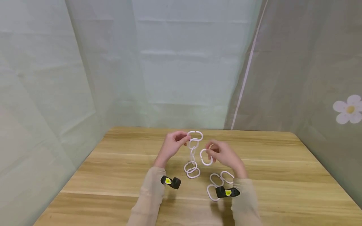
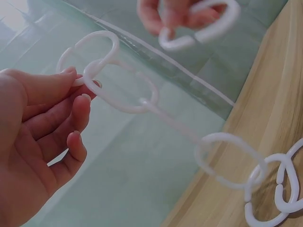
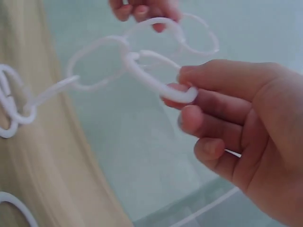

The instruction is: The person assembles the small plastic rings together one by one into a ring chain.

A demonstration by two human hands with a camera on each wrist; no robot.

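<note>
While the left hand point(image 1: 170, 147) pinches the top of a white ring chain point(image 1: 193, 155) at frame centre, the right hand point(image 1: 224, 155) pinches 1 loose ring point(image 1: 205, 157) beside it; 3 spare rings point(image 1: 216, 183) lie on the wooden table point(image 1: 282, 175) below.

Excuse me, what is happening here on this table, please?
A person is handling white plastic rings above a wooden table. The left hand pinches the top of a chain of linked rings, whose lower end rests on the table. The right hand holds a single ring beside the chain. A few loose rings lie near the right wrist.
</note>
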